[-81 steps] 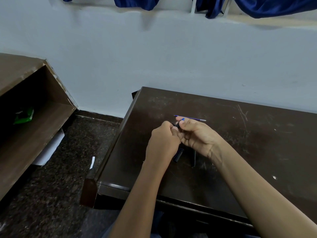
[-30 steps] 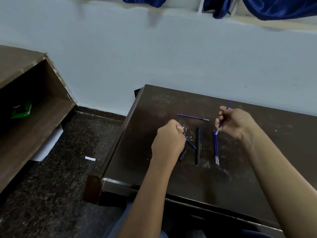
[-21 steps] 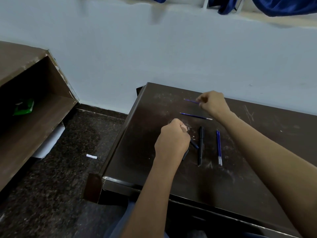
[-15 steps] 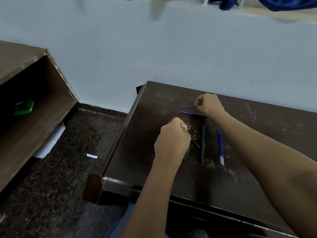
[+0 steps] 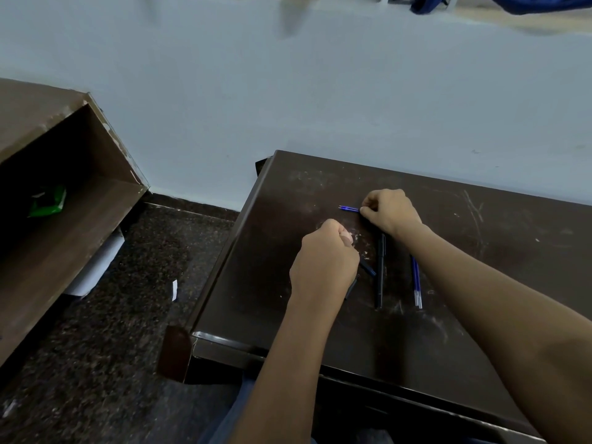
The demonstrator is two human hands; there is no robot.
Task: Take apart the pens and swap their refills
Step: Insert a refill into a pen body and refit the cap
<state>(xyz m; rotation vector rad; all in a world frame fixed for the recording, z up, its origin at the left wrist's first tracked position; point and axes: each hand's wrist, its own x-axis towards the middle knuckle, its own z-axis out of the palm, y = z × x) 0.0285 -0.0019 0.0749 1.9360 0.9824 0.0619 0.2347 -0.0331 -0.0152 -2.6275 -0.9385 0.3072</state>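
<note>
Right hand (image 5: 391,213) toward far edge of tabletop (image 5: 282,200), grip pinching blue refill (image 5: 349,208); refill low over surface, free end toward left edge. Left hand (image 5: 323,261) nearer, fingers curled in fist; dark pen piece (image 5: 367,270) pokes out beneath, cannot tell whether grip holds it. Black barrel (image 5: 379,274) and blue barrel (image 5: 416,280) lie roughly parallel to its right, apart.

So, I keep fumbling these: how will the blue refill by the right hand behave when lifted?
The refill is a thin round tube, so probably very light and slightly bendy. On the flat desk it would likely roll if nudged sideways. The right hand pinches one end, so the far end may wobble.
</note>
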